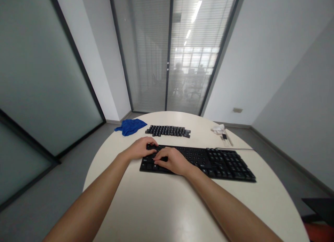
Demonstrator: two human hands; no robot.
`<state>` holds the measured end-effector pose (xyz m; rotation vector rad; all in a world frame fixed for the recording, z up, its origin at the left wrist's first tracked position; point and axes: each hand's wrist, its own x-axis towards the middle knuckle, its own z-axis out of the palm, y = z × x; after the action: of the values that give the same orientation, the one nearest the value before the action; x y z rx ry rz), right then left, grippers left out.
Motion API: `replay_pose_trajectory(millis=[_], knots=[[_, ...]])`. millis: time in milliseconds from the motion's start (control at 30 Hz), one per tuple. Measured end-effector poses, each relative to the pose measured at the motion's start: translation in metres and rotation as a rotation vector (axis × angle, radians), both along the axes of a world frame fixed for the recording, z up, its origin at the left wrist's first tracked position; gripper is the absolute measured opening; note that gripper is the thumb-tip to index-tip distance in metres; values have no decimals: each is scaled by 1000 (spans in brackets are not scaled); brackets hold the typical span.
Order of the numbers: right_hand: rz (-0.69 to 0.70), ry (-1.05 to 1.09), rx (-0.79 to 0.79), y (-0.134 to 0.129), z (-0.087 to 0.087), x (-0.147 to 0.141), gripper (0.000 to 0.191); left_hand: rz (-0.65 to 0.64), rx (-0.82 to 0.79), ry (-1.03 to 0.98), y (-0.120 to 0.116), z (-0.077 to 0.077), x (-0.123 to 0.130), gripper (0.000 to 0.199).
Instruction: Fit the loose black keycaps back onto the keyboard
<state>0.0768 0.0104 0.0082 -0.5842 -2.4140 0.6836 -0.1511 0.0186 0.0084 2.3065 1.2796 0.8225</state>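
Observation:
A black keyboard (227, 165) lies across the white round table, with keys on its right part and bare sockets in much of its middle. My left hand (141, 148) rests at the keyboard's left end, thumb and fingers apart around its upper left corner. Beside it, my right hand (172, 160) is over the left part, its thumb and fingertips close together at the keys. Whatever those fingertips pinch is too small to make out. Beyond the keyboard, loose black keycaps (168, 130) lie in rows.
A blue cloth (131, 126) lies at the table's far left. Near the far right edge are a crumpled white wrapper (218, 129) and a slim light tool (229, 137). The keyboard's cable (240, 149) runs off to the right. Glass partitions stand behind the table (146, 207).

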Motion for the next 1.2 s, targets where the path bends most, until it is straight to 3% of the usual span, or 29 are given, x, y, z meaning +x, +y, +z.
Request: replay_pose_trajectory(millis=[233,700,900,1200], knots=[[4,-8,1,-1,3,1,6,-4,19,13,-1,1,1,20],[30,-42,129,-3,0,3,24,-8,16,22,0,0,0,20],[37,-167,204,-13,17,4,23,-5,74,37,0,0,1,17],[-19,-490,309,-32,45,-2,27,196,294,14,12,-21,-2,25]])
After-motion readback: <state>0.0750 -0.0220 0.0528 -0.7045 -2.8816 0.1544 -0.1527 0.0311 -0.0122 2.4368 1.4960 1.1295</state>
